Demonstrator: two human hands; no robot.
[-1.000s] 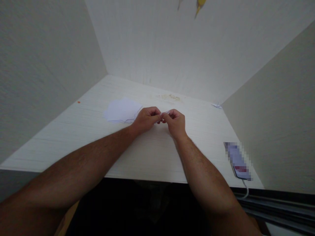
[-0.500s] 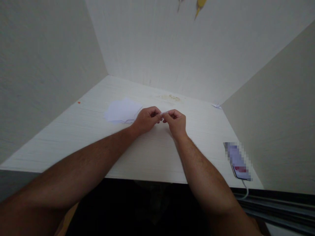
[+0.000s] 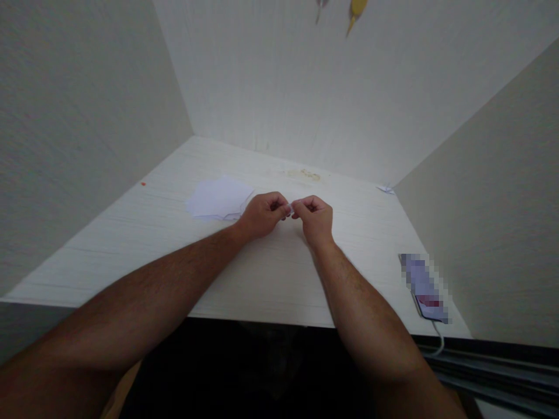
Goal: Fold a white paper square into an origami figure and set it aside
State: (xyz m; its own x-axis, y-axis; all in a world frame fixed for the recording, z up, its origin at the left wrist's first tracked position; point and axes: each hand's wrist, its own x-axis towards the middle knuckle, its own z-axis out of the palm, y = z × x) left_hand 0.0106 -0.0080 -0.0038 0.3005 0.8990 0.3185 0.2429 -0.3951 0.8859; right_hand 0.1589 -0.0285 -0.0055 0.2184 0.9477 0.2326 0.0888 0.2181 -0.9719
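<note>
My left hand [image 3: 262, 213] and my right hand [image 3: 315, 219] meet at the middle of a pale wooden desk [image 3: 271, 273], fingers curled and pinched together. Between the fingertips shows a sliver of a small white paper piece [image 3: 291, 205], mostly hidden by my fingers. Just left of my left hand lies a loose stack of white paper sheets [image 3: 217, 198], flat on the desk.
A phone [image 3: 423, 286] with a white cable lies at the desk's right front edge. A small folded paper bit [image 3: 386, 188] sits in the far right corner. White walls close in the desk on three sides. Yellow objects [image 3: 356, 10] hang at the top.
Both hands stay pinched together on the paper; only the fingers shift slightly. The view has moved a little.
</note>
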